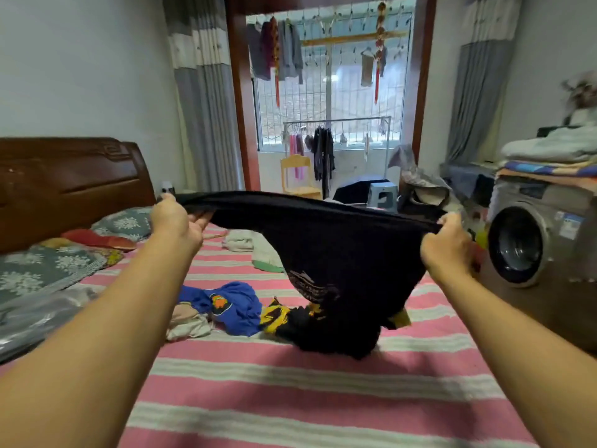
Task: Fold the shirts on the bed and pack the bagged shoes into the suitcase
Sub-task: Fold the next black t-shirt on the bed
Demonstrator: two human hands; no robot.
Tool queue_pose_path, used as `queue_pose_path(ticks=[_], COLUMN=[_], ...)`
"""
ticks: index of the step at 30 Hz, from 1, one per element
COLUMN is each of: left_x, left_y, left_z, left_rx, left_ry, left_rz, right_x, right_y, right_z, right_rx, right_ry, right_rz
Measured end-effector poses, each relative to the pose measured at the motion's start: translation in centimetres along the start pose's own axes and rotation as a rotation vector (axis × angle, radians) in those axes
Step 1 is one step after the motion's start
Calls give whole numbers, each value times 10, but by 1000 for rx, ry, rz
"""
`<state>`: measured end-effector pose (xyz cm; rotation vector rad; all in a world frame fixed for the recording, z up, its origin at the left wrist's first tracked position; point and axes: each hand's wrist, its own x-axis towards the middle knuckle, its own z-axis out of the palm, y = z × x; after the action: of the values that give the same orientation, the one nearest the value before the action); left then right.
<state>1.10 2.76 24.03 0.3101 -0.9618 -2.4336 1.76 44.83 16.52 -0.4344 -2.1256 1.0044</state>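
A black shirt [336, 250] with a pale print hangs stretched in the air above the bed [290, 399]. My left hand [176, 221] grips its upper left edge and my right hand [447, 244] grips its upper right edge. The shirt's lower end trails onto the pink striped sheet. Under it lie a blue shirt [232, 305] with an orange badge, a black and yellow garment [277, 316] and a pale crumpled one [190, 324]. A white and green garment [255, 247] lies farther back. No suitcase or bagged shoes are in view.
A wooden headboard [71, 185] and grey floral pillows [51, 266] stand at the left. A washing machine [533, 237] with stacked bedding on top is right of the bed. Beyond are a yellow chair [297, 176], a blue stool [382, 195] and a clothes rack [336, 140].
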Motion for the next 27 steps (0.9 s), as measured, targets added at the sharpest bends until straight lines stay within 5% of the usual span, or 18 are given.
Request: queue_pose_path(ticks=[2, 5, 8, 12, 16, 23, 27], left_x=[18, 10, -38, -101, -111, -110, -109], left_y=[-20, -75, -128, -185, -201, -184, -182], left_z=[-53, -151, -245, -321, -356, -353, -359], left_rx=[120, 324, 627, 1042, 1275, 1521, 1517], left_ry=[157, 280, 298, 130, -28, -230, -264], left_rz=[-43, -146, -242, -225, -226, -71, -95], right_x=[-2, -31, -92, -180, -191, -202, -186], right_y=[-3, 53, 165, 283, 269, 253, 269], right_z=[-3, -6, -15, -45, -49, -39, -47], right_rx=[-200, -498, -739, -889, -878, -811, -1053], right_ry=[-49, -115, -493, -839, -790, -988, -950], right_rz=[-264, -1060, -1459, -1171, -1013, -1291, -1003])
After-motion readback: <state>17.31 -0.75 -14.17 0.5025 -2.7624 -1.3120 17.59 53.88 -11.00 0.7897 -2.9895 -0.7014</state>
